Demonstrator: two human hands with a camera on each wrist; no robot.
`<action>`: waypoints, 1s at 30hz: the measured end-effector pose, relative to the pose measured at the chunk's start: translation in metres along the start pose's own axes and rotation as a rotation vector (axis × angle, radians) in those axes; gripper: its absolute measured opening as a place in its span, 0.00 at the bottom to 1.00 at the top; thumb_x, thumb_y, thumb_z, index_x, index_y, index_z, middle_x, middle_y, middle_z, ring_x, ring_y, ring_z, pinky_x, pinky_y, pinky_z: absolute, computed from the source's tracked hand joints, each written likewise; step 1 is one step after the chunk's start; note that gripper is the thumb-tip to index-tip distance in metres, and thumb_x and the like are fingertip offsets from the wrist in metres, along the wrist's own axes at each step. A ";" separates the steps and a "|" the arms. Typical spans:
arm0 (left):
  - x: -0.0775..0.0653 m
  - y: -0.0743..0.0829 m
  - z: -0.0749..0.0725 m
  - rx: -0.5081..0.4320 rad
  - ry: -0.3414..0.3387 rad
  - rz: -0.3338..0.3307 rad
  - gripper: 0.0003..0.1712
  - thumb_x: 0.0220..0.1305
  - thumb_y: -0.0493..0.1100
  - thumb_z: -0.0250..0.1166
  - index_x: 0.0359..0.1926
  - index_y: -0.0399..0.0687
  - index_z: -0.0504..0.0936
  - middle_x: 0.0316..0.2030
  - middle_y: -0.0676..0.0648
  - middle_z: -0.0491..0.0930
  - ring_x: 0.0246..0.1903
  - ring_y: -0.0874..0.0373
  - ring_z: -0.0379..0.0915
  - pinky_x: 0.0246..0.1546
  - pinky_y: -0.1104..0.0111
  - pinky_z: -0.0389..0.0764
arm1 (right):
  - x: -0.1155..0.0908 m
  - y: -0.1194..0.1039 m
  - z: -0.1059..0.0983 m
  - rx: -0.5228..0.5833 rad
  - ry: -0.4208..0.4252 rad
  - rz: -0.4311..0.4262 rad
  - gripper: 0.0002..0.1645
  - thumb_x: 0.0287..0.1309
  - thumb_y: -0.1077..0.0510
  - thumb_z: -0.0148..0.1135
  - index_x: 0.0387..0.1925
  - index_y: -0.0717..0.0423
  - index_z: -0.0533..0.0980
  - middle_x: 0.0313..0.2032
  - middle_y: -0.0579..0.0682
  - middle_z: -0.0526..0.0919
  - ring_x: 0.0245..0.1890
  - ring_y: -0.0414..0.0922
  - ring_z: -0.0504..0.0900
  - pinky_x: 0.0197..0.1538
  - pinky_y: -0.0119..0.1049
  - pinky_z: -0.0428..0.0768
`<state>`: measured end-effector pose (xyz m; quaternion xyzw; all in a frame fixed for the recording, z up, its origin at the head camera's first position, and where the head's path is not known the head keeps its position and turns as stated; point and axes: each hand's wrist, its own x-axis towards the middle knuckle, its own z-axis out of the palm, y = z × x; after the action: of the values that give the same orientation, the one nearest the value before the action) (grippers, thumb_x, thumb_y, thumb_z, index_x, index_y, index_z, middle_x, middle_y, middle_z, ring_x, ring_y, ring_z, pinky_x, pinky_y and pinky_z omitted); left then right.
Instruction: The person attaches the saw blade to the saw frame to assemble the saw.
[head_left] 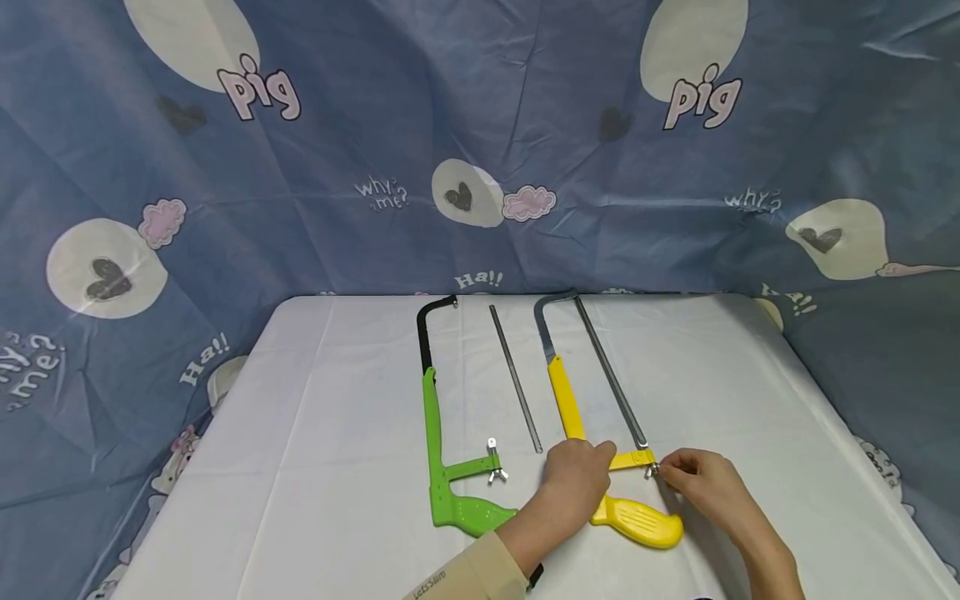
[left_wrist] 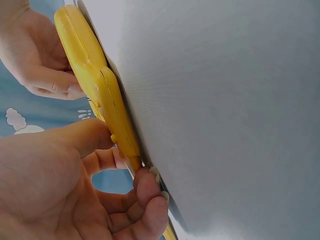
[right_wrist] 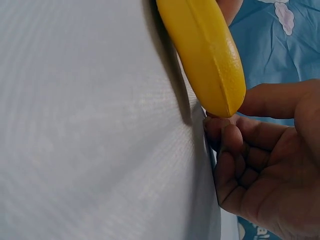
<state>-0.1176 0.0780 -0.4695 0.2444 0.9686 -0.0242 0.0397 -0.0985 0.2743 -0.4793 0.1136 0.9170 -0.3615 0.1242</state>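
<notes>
A yellow hacksaw (head_left: pixel 566 398) lies on the white table, its grey front bow away from me. My left hand (head_left: pixel 573 479) grips the frame near the crossbar, with thumb and fingers around it in the left wrist view. A dark blade (head_left: pixel 611 375) runs from the bow's tip to the crossbar end. At that end sits a silver wing nut (head_left: pixel 651 471), and my right hand (head_left: pixel 712 487) pinches it between thumb and fingers. In the right wrist view the yellow handle (right_wrist: pixel 207 55) hides the nut. Both hands show beside the yellow handle (left_wrist: pixel 82 42) in the left wrist view.
To the left lies a green hacksaw (head_left: pixel 433 425) without a blade, a wing nut (head_left: pixel 497 476) on its crossbar. A loose blade (head_left: pixel 516 379) rests between the two saws. Behind the table (head_left: pixel 337 433) hangs a blue printed cloth (head_left: pixel 345 133).
</notes>
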 end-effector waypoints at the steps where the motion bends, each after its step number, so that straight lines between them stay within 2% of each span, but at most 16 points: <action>1: 0.000 0.000 0.000 -0.002 0.003 0.001 0.07 0.64 0.52 0.66 0.40 0.63 0.77 0.26 0.53 0.82 0.22 0.63 0.73 0.17 0.71 0.72 | 0.000 0.000 0.000 -0.001 0.003 -0.001 0.15 0.62 0.53 0.61 0.42 0.61 0.82 0.34 0.49 0.85 0.35 0.43 0.77 0.37 0.36 0.74; 20: -0.002 -0.001 -0.002 0.001 0.031 0.008 0.07 0.64 0.52 0.66 0.38 0.61 0.77 0.25 0.52 0.81 0.21 0.63 0.74 0.16 0.71 0.73 | 0.000 0.002 0.003 -0.047 0.053 -0.035 0.07 0.59 0.58 0.63 0.35 0.59 0.81 0.30 0.48 0.82 0.31 0.44 0.74 0.34 0.36 0.71; 26: -0.003 0.000 0.000 0.010 0.072 0.016 0.06 0.63 0.49 0.67 0.35 0.60 0.76 0.24 0.53 0.82 0.22 0.63 0.76 0.17 0.71 0.74 | 0.000 0.002 0.004 -0.057 0.049 -0.044 0.06 0.59 0.60 0.62 0.35 0.59 0.81 0.30 0.48 0.82 0.31 0.44 0.74 0.33 0.36 0.72; 30: -0.003 0.000 0.000 0.010 0.066 0.018 0.06 0.63 0.50 0.66 0.36 0.61 0.76 0.24 0.53 0.82 0.22 0.63 0.75 0.17 0.72 0.73 | 0.000 0.002 0.004 -0.060 0.045 -0.045 0.06 0.59 0.60 0.62 0.35 0.59 0.82 0.30 0.48 0.83 0.31 0.44 0.75 0.33 0.36 0.72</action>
<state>-0.1153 0.0771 -0.4693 0.2540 0.9670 -0.0206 0.0069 -0.0975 0.2727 -0.4835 0.0972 0.9324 -0.3338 0.0987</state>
